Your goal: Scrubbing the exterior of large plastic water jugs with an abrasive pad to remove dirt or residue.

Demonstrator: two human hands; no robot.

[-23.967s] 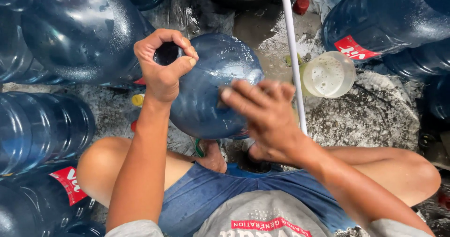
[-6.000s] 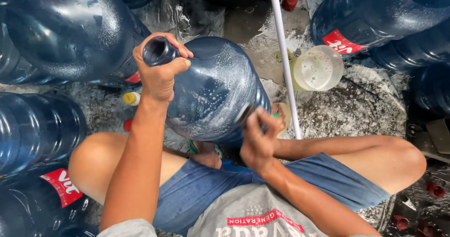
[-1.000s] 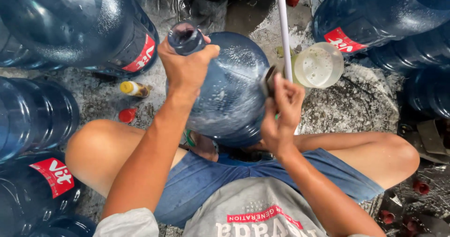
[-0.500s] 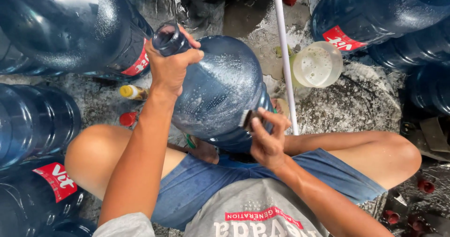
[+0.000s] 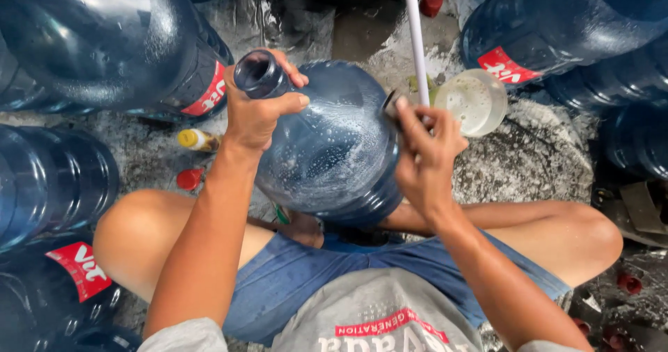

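A big blue water jug (image 5: 334, 150) leans tilted between my knees, its side wet and soapy. My left hand (image 5: 256, 112) is closed around its open neck. My right hand (image 5: 426, 153) presses a small dark scrubbing pad (image 5: 390, 103) against the jug's right side, fingers pinched on it. I sit on the wet ground with my legs bent outward.
More big blue jugs with red labels lie around me, at the upper left (image 5: 104, 38), left (image 5: 49, 185) and upper right (image 5: 557, 25). A round bowl of soapy liquid (image 5: 476, 101) sits by a white pipe (image 5: 416, 32). A small yellow-capped bottle (image 5: 197, 139) and red caps (image 5: 189, 178) lie on the ground.
My right hand has moved up the jug's right side with the pad. The jug's neck has shifted slightly under my left hand.
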